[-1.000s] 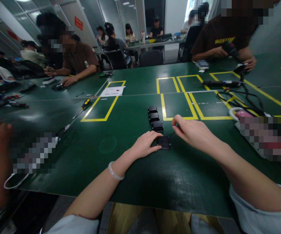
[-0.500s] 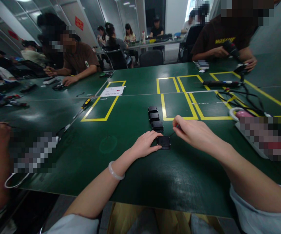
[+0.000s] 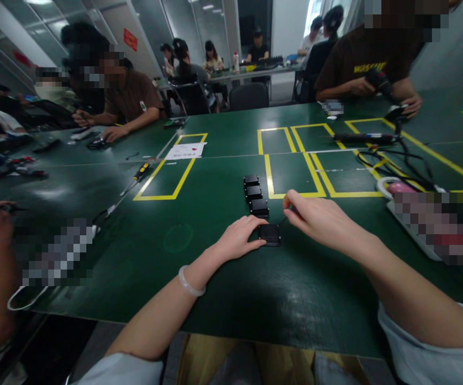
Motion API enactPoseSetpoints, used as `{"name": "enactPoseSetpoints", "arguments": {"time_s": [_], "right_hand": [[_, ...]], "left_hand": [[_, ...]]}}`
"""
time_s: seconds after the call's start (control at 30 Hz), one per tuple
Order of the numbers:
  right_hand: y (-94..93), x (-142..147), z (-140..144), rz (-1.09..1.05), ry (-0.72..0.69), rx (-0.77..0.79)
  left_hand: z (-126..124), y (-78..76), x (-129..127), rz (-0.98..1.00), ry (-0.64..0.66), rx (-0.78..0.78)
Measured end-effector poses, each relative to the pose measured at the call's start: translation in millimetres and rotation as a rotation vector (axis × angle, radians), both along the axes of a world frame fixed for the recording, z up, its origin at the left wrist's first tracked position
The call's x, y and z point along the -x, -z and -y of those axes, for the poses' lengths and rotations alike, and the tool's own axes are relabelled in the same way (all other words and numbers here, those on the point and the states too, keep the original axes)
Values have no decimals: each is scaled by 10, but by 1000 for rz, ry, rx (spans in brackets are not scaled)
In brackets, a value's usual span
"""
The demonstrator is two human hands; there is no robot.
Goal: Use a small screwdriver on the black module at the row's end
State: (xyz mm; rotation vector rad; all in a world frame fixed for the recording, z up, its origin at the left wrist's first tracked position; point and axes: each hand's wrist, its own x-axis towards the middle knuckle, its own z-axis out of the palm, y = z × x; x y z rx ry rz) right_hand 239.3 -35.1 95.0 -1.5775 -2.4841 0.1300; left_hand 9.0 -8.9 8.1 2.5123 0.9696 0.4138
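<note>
Thin tool pinched in right hand: too small to identify | near black module: left edge covered by left hand fingertips | pixelated patch at right: contents unreadable | white paper: print illegible | white cord: partly hidden

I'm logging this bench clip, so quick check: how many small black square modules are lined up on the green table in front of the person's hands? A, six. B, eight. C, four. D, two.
C: four black modules sit in a row on the green table; the left hand touches the nearest module, and the right hand pinches something thin just beside it.
</note>
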Motion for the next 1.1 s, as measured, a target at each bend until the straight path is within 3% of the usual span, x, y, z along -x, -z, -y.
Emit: {"name": "enactPoseSetpoints", "arguments": {"time_s": [0.13,0.37,0.63,0.87,1.1], "right_hand": [[13,26,-8,47,40,-21],[24,-34,-8,-30,-50,-1],[2,15,-10,26,47,-8],[36,-47,-26,-69,-18,20],[23,2,-30,-10,71,1]], "left_hand": [[0,-9,0,-9,-2,-1],[-3,8,3,-10,-4,-8],[-2,-4,2,-11,-4,-12],[-4,10,3,-14,-1,-17],[0,4,-1,-15,1,-15]]}}
